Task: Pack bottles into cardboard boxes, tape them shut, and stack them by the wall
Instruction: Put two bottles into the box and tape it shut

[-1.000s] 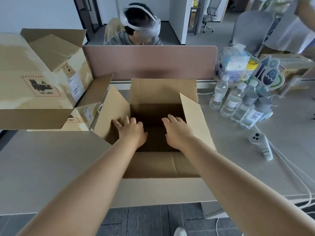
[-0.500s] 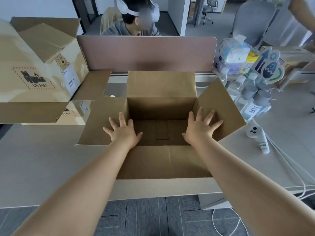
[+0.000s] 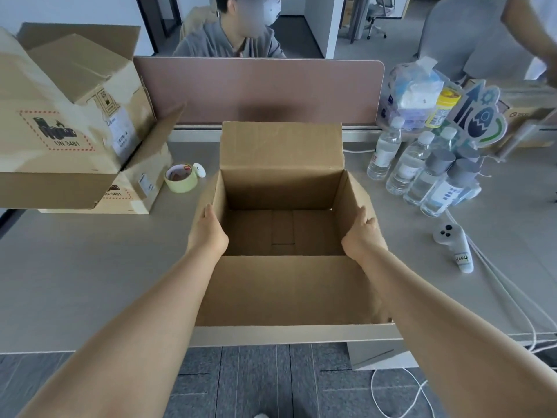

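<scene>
— How will the cardboard box [image 3: 280, 188] handle, and where should it be taken?

— It is empty, so you should find it light. The walls are thin corrugated board, though, and I judge they will bow if you squeeze them mid-panel. Take it low on the two side walls, or under the base once it is loaded. The flaps will only fold away from your grip. It stands open on the desk [image 3: 90, 267], close to the near edge, with its far flap upright and its near flap lying out flat towards you.

— And the bottles [image 3: 422, 173]?

— They stand upright in a cluster on the desk to your right, well apart from the box. They are clear plastic and look full, so expect them to be heavier than the box, smooth, and apt to roll if laid down. Take each one round the body, not the cap.

— Where does the box lie relative to the fingers?

— Between your hands. Your left hand [image 3: 208, 233] holds the left rim and your right hand [image 3: 363, 233] holds the right rim. Your thumbs lie along the top edges, and your fingers [image 3: 372, 220] curl over the outside, where the side flaps seem to be folded down. The fingertips are hidden behind the walls, so I cannot tell how far down they reach.

— Is anything else close by?

— The tape roll [image 3: 180, 178] sits just left of the box, beside the stacked boxes [image 3: 60, 116].
</scene>
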`<state>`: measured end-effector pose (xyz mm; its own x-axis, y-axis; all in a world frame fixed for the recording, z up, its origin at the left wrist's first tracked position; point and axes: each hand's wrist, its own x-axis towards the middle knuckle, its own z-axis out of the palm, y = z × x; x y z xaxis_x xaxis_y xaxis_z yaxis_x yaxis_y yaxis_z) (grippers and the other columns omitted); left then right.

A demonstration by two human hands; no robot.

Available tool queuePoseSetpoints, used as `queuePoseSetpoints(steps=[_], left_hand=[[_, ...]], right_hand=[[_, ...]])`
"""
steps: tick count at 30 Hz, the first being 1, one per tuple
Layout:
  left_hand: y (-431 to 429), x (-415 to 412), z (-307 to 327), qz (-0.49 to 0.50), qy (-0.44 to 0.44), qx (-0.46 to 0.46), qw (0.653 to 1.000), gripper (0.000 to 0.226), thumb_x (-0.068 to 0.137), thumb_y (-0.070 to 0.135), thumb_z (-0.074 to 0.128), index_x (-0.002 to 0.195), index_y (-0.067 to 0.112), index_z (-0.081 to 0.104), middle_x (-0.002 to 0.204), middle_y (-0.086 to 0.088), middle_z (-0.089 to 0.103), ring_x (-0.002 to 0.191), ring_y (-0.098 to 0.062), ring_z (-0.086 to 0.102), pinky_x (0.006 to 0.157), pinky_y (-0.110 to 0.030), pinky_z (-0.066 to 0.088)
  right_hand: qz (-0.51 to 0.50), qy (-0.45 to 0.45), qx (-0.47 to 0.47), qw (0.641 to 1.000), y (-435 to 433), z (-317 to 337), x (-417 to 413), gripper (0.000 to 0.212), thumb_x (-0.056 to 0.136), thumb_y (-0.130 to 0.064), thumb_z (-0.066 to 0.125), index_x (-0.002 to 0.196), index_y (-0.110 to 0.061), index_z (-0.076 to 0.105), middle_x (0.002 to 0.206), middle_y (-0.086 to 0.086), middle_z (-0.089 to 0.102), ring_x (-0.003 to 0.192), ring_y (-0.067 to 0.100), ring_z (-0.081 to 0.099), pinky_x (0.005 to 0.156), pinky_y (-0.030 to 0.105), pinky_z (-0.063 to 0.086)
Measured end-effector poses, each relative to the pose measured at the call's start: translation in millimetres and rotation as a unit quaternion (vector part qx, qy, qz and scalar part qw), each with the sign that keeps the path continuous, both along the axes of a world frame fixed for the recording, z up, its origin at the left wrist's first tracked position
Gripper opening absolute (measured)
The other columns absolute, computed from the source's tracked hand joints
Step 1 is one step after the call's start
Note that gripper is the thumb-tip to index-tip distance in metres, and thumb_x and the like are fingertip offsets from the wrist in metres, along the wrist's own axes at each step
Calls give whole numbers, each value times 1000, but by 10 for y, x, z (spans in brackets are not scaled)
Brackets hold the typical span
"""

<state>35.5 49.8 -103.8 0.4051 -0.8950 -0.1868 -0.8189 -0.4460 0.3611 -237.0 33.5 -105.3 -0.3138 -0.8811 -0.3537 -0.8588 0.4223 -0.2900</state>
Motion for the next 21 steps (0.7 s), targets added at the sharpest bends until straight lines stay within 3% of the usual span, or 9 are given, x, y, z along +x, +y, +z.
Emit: queuePoseSetpoints(steps=[3,5,9,14,16,18,21], left_hand=[[21,-14,-5,8,-8,15,1000,65,95,12,43,149,17,6,149,-9,33,126,-32,45,97,-41,41],[35,-49,-19,16,-24,22,999,66,96,23,43,149,18,3,143,-12,40,120,-33,50,91,-41,44],[50,-109,7,39,-57,-6,998,55,97,34,39,144,15,17,129,-15,54,111,-34,56,82,-41,48],[100,-126,15,58,-44,-47,996,44,97,37,37,134,13,31,120,-16,59,105,-36,58,76,-39,48],[117,-126,29,51,-32,-53,997,48,97,40,35,138,15,30,123,-16,57,110,-36,55,81,-40,46],[169,-90,37,27,3,-64,998,53,95,49,32,140,22,30,133,-13,49,117,-34,51,88,-41,43],[345,35,14,-76,93,-39,992,61,84,67,37,134,33,41,151,-10,23,135,-31,32,101,-44,36]], right_hand=[[-7,-14,-24,1000,2,-4,-22,65,91,-5,33,148,-21,4,136,15,45,117,35,51,87,42,44],[-4,-17,-49,999,14,3,-25,59,89,-2,32,143,-19,17,119,16,57,104,36,57,76,39,45],[-14,-31,-80,996,32,9,-28,52,90,-1,32,139,-16,28,112,18,60,100,37,58,74,39,45],[-19,-41,-94,995,24,-8,-40,49,90,-3,33,138,-15,29,112,19,60,100,39,57,76,38,45],[-10,-48,-99,994,30,-9,-37,48,97,-15,33,144,-20,22,117,18,59,102,38,57,77,38,45],[20,-59,-103,993,50,-1,-42,51,99,-40,30,147,-29,17,133,14,49,111,38,55,86,41,47],[91,-88,-73,989,119,26,-95,61,87,-68,33,140,-39,37,156,2,13,132,38,35,101,45,37]])
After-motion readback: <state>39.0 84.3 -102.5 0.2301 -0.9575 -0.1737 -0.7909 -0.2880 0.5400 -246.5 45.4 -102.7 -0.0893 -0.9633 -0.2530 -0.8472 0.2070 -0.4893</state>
